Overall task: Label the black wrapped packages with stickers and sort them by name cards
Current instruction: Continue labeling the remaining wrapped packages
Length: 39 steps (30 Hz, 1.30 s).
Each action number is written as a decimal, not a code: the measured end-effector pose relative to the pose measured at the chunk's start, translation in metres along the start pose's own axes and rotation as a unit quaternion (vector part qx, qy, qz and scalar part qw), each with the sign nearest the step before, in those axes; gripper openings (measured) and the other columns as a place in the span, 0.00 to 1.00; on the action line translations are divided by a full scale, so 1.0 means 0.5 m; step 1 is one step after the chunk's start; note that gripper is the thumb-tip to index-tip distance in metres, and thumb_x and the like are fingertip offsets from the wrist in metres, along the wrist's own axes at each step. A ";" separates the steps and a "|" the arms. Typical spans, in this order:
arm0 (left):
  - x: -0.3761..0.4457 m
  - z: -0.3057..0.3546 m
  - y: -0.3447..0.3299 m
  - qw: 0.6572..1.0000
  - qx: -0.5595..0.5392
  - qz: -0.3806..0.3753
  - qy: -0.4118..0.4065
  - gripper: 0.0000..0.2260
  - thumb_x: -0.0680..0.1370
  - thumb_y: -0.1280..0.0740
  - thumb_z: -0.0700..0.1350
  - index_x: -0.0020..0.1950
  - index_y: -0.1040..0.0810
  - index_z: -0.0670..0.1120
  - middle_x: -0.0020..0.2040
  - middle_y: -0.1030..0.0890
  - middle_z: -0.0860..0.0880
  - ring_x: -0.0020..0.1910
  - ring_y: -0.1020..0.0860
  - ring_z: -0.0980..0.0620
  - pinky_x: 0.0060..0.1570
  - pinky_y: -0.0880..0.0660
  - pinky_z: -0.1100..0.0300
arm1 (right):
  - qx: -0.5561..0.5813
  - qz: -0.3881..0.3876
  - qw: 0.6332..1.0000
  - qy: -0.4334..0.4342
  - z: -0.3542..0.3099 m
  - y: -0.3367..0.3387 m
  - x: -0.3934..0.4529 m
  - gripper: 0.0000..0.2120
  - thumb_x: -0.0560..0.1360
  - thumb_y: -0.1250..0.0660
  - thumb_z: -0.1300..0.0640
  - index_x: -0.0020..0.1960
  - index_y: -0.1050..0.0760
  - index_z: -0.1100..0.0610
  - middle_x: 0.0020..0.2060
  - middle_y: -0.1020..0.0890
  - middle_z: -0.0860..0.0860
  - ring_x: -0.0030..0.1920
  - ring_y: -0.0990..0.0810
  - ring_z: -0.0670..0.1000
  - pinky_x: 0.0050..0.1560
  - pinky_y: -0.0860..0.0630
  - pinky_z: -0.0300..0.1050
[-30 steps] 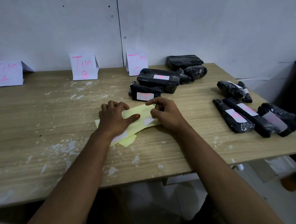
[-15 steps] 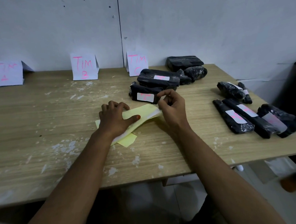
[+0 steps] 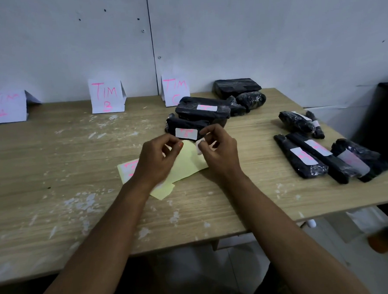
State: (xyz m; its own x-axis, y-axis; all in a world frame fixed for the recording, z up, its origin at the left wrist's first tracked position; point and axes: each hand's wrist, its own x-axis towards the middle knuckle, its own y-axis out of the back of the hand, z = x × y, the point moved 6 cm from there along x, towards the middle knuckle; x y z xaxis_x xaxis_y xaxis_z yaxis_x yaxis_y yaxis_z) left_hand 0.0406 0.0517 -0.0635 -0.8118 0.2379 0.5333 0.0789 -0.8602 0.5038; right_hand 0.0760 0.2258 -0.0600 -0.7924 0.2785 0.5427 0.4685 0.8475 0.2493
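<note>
Against the wall I read "TIM B" in pink on the middle folded white paper card. The folded white card to its right reads "TIM C". The left white card shows faint "TIM"; my sticker marks are illegible.

Dim, flat indoor light with a bluish cast; shadows are soft and faint. The fingers are slightly motion-blurred. Wide-angle bending curves the desk edge far from the fingers. Black wrap right of the fingers shows small glints.
</note>
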 end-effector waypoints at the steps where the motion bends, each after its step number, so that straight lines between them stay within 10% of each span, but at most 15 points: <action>1: -0.002 0.004 -0.009 0.999 -0.032 -0.011 0.020 0.05 0.79 0.33 0.46 0.49 0.18 0.46 0.41 0.17 0.53 0.34 0.23 0.57 0.37 0.28 0.63 | -0.019 -0.005 1.000 0.024 -0.003 -0.005 -0.001 0.09 0.69 0.31 0.63 0.47 0.23 0.55 0.36 0.20 0.50 0.37 0.24 0.44 0.37 0.31 0.36; 23: -0.007 0.007 -0.024 0.960 -0.231 -0.016 0.156 0.09 0.79 0.35 0.36 0.49 0.17 0.48 0.41 0.16 0.53 0.39 0.18 0.59 0.42 0.23 0.66 | -0.129 -0.033 0.970 0.204 -0.036 -0.032 -0.012 0.20 0.68 0.26 0.42 0.48 0.22 0.57 0.44 0.19 0.48 0.46 0.27 0.50 0.44 0.25 0.49; 34: -0.008 0.009 -0.031 0.966 -0.215 -0.017 0.140 0.11 0.79 0.36 0.35 0.48 0.18 0.50 0.37 0.17 0.55 0.37 0.19 0.58 0.38 0.25 0.66 | -0.065 -0.028 0.994 0.087 0.005 -0.028 0.003 0.04 0.73 0.30 0.61 0.47 0.19 0.57 0.44 0.22 0.49 0.46 0.26 0.42 0.45 0.35 0.27; 39: -0.006 0.029 -0.043 0.965 -0.228 -0.002 0.131 0.09 0.79 0.36 0.34 0.51 0.19 0.44 0.39 0.18 0.51 0.36 0.20 0.59 0.38 0.24 0.66 | 0.079 -0.034 0.995 -0.045 0.029 -0.014 0.008 0.06 0.74 0.28 0.62 0.50 0.22 0.59 0.38 0.20 0.49 0.38 0.22 0.46 0.40 0.27 0.39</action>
State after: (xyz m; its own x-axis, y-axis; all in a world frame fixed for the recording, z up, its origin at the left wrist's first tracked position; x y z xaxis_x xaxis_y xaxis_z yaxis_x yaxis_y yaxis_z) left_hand 0.0497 0.0758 -0.0661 -0.9348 0.1712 0.3113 -0.1394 -0.9827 0.1218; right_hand 0.0641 0.2277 -0.0712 -0.8556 0.2518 0.4523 0.3509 0.9244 0.1493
